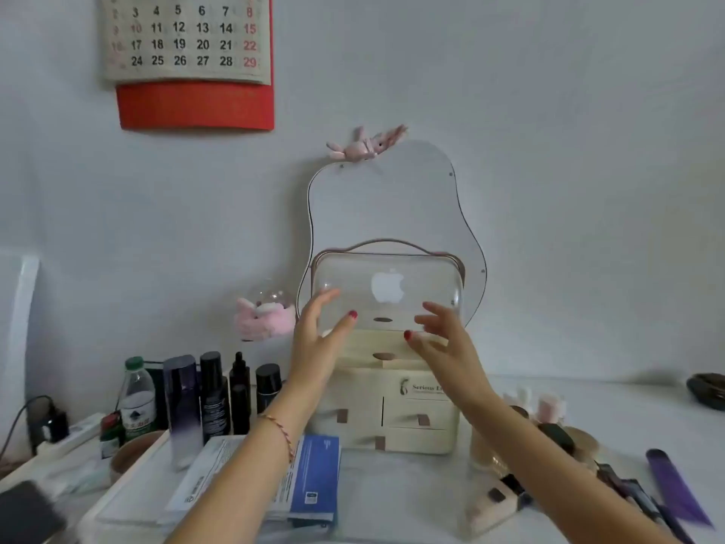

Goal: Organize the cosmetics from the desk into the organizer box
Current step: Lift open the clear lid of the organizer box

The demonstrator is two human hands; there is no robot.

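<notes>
Spreading across the bottom of the view, the white desk [588,406] runs left to right below a pale wall that carries a calendar [188,41] on a red backing. Behind the middle of the desk a wavy-edged mirror [392,202] leans at the wall, a small pink ornament at its top.

Just in front of the mirror stands the cream organizer box [392,410], upright and square to the camera, its long axis lying left to right. Its drawer fronts with brown tabs face the viewer. On top sits a clear domed lid [388,288] with a white apple mark and a thin arched handle above.

Blue-and-white printed cartons [310,477] lie flat in front of the box, to the left. Left of the box, dark cosmetic bottles [214,394] stand upright in a row, beside a green-capped plastic bottle [137,398]. To the right, blurred compacts and brushes [612,473] lie scattered, with a purple comb [674,488] pointing away to the left.

Both arms reach forward to the lid. The left hand [317,335] is spread open at the lid's left end, fingers straight, gripping nothing. The right hand [443,335] is likewise open at the lid's lower front, fingers splayed; whether either touches the plastic I cannot tell.
</notes>
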